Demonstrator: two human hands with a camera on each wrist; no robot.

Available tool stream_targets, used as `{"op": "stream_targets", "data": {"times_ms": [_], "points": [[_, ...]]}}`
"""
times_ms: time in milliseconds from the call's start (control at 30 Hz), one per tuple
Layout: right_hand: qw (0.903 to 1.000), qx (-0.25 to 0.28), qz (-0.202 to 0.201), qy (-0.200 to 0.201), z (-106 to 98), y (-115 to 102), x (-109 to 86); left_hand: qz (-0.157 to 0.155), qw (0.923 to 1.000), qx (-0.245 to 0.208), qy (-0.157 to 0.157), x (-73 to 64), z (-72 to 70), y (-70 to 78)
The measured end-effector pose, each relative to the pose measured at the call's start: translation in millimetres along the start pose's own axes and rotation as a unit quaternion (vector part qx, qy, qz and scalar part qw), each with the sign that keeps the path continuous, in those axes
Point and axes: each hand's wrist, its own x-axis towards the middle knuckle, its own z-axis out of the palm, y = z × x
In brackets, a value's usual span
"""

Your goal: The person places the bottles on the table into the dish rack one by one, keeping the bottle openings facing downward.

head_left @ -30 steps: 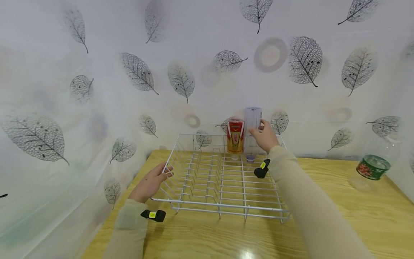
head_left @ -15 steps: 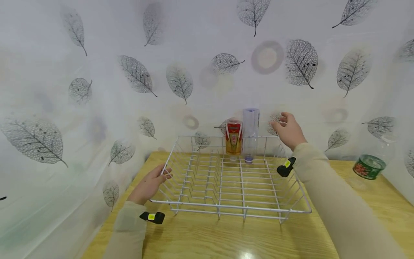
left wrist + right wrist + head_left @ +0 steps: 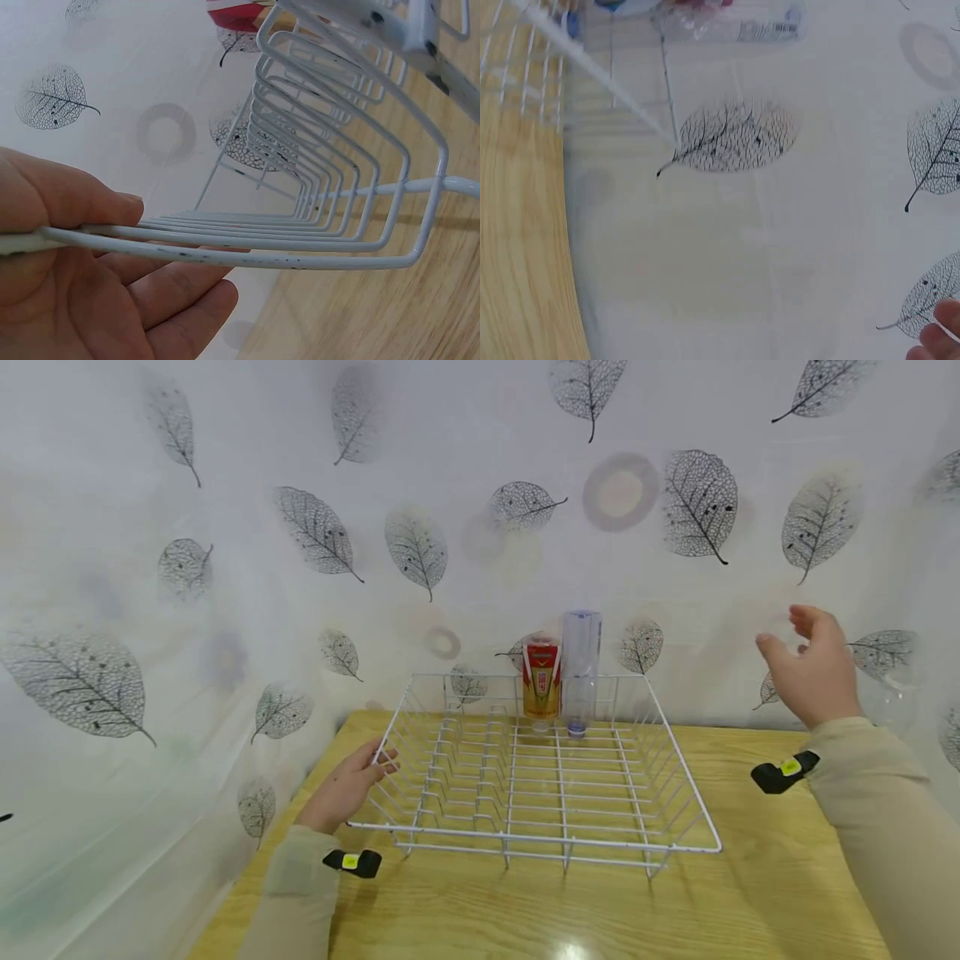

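My left hand (image 3: 347,789) grips the left side rim of a white wire dish rack (image 3: 534,837). In the left wrist view the thumb (image 3: 97,196) lies over the top wire, the other fingers beneath it. My right hand (image 3: 819,672) is in the air to the rack's right, fingers loosely bent and holding nothing. At the rack's back stand a red-and-gold labelled bottle (image 3: 542,681) and, just right of it, a taller clear bottle (image 3: 588,647), both caps down. Faint clear plastic of a jar (image 3: 902,693) shows behind the right hand; its lower part is hidden.
The rack stands on a wooden table (image 3: 480,914). A pale plastic sheet (image 3: 480,427) printed with leaves hangs behind the table and along its left side. In the right wrist view, the table's back edge meets this sheet.
My right hand has let go of the clear bottle and moved right, in front of the green-labelled jar. The clear bottle stays in the rack. My left hand keeps its grip on the rim.
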Motion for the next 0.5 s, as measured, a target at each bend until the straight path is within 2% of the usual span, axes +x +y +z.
{"op": "stream_targets", "data": {"times_ms": [133,233,367,500], "points": [[0.9959,-0.071,-0.004,0.057,-25.2,17.9,-11.6,0.007,1.0,-0.003,0.001,0.0,-1.0,0.4],[0.9886,-0.109,0.027,0.1,-39.8,33.5,-24.2,0.008,1.0,-0.002,0.0,-0.5,-0.9,-0.2],[0.9772,-0.12,0.082,0.155,-51.5,58.0,-40.9,0.004,1.0,-0.002,-0.001,-0.3,0.5,-0.7],[0.9734,-0.085,0.134,0.164,-54.7,85.6,-47.0,-0.001,1.0,-0.006,0.0,0.5,1.8,-1.4]]}}
